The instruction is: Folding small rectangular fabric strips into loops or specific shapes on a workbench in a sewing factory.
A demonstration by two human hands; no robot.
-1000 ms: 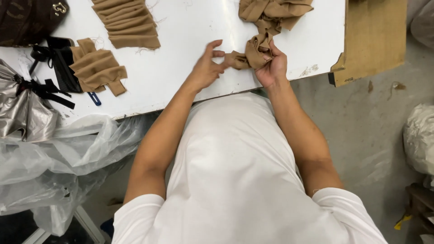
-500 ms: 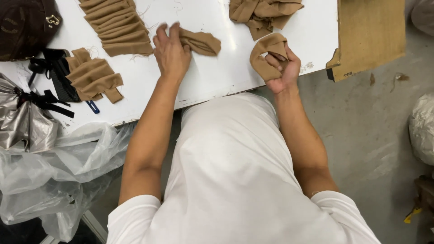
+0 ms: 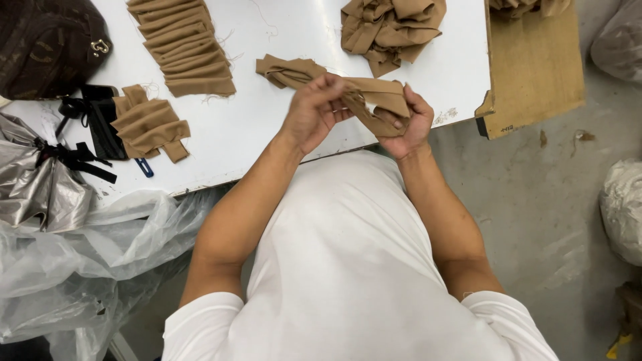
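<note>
While both hands, left hand (image 3: 314,110) and right hand (image 3: 408,124), are gripping a tan fabric strip (image 3: 361,93) over the white tabletop (image 3: 294,33) near edge, grey concrete floor (image 3: 535,200) is showing at right.

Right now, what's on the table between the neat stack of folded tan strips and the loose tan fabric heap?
In the head view, between the stack of folded tan strips and the loose fabric heap there is only bare white table with a stray thread.

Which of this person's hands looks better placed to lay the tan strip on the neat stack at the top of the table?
Probably the left hand: it grips the tan fabric strip on the side nearer the neat stack. The right hand holds the far end.
</note>
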